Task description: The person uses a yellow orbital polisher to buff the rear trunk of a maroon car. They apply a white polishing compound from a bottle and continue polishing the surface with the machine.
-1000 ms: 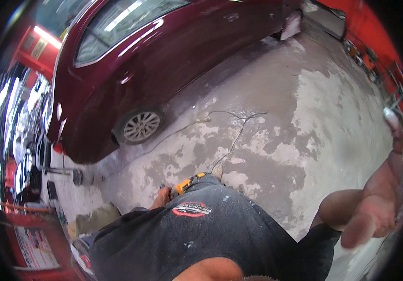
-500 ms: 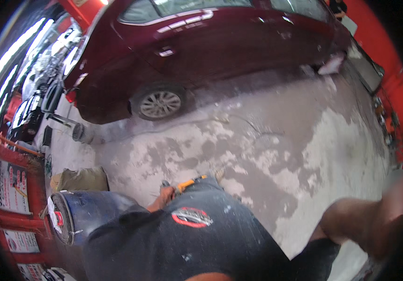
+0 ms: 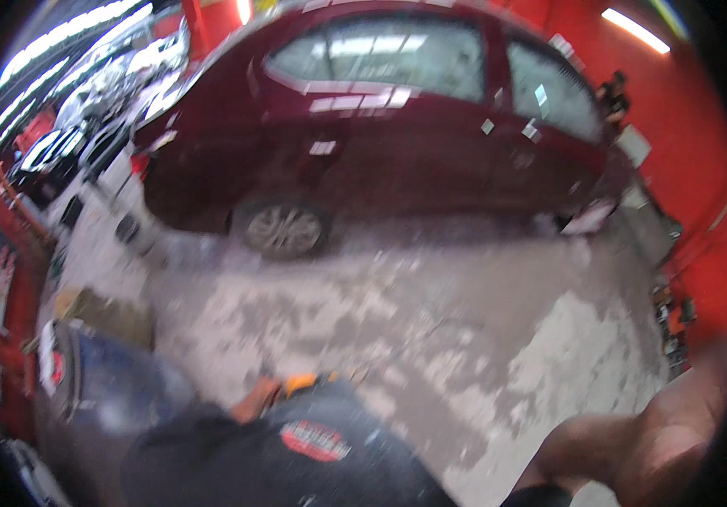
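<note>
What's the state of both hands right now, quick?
Left hand: closed, holding a yellow tool.
Right hand: blurred at lower right; open or closed cannot be told.

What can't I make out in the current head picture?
Left hand: exact finger grip at the yellow tool; head view, motion blur.
Right hand: fingertips and anything held; head view, blur and the dark lens rim.
Co-worker: legs; head view, hidden behind the dark red car.
</note>
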Motion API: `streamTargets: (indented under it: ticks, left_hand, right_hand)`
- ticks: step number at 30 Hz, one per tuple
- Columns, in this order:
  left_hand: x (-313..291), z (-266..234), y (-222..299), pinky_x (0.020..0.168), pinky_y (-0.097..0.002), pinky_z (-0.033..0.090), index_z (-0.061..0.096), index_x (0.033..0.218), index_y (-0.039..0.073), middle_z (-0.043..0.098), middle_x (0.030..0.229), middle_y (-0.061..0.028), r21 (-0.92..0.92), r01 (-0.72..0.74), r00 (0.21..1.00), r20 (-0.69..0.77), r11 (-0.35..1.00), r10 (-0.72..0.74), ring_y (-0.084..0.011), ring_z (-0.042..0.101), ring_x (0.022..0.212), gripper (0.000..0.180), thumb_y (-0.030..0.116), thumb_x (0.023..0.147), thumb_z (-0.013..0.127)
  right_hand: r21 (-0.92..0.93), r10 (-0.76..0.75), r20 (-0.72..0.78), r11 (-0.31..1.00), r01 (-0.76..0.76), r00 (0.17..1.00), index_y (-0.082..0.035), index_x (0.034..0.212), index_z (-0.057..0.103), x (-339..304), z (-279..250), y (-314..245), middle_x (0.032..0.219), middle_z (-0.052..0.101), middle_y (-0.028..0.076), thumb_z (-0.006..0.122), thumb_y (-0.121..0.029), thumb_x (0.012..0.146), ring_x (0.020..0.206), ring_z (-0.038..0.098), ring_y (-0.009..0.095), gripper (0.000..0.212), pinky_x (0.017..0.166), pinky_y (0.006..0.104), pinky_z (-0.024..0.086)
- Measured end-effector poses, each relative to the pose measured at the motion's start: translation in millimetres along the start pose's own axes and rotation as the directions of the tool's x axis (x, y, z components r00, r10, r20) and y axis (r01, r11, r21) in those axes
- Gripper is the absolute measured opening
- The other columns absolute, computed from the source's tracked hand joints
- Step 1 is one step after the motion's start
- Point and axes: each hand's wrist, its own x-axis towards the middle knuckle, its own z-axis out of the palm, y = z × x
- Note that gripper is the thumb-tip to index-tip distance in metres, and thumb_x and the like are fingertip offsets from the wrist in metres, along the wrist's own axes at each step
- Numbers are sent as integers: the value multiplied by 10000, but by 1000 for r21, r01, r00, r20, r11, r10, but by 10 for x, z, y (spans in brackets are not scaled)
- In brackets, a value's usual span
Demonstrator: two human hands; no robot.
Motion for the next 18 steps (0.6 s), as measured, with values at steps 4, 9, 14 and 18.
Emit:
streamTargets:
  ticks: [4,9,14,18]
  left_hand:
    - [188,-372,650,423,-393,450,603,509,61,576,484,-111,-171,93,995,-4,981,-95,-226,592,455,370,267,815,579]
    - [332,-1184,1873,422,-387,440,598,502,61,568,477,-108,-237,137,986,-59,962,-155,-217,578,443,376,275,810,577]
    - [-133,-1001,1712,420,-382,429,592,494,61,560,470,-105,-262,182,979,-43,948,-200,-209,564,431,383,283,805,576]
    - [-717,-181,1148,418,-377,421,588,488,62,554,465,-103,-102,129,991,39,986,-125,-202,552,421,388,290,802,575]
  right_hand:
    - [-40,50,-41,998,-52,998,12,1408,460,42,-14,189,1424,471,226,710,-317,837,1322,465,323,704,1015,410,441]
    - [-33,108,-35,993,-109,994,15,1405,462,176,-13,438,1422,472,228,701,-280,852,1323,462,323,670,1023,412,436]
    - [50,157,-15,986,-156,987,17,1403,464,678,-173,583,1420,473,230,691,-243,867,1323,460,324,637,1030,413,432]
    - [120,22,9,992,-23,1000,20,1401,465,1144,-180,772,1418,473,232,684,-213,879,1323,458,324,612,1036,415,428]
